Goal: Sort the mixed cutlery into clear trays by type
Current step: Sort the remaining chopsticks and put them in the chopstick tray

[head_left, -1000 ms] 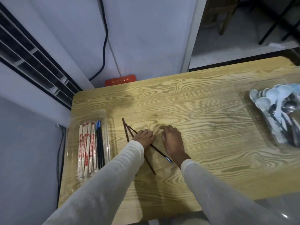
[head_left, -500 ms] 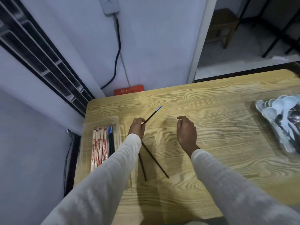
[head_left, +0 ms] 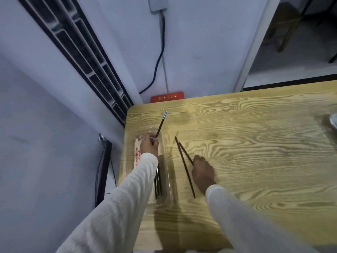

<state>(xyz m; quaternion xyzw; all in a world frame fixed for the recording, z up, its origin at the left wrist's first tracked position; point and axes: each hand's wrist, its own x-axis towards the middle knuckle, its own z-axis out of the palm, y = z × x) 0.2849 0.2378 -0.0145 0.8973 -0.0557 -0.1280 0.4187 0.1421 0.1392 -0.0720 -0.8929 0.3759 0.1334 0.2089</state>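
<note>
Blue-tipped chopstick (head_left: 161,125) pinched at its lower end by the left hand (head_left: 149,147), tilted, blue tip up and away, over the far end of the clear tray (head_left: 170,187) at the left edge of the wooden table (head_left: 255,143). In the tray, paper-wrapped chopsticks (head_left: 137,155) along the left, dark chopsticks (head_left: 159,181) beside them. Just right of the tray, two loose dark chopsticks (head_left: 184,166) flat on the wood, far ends meeting in a narrow V. Right hand (head_left: 203,170) curled down, fingertips closed on the right-hand one.
</note>
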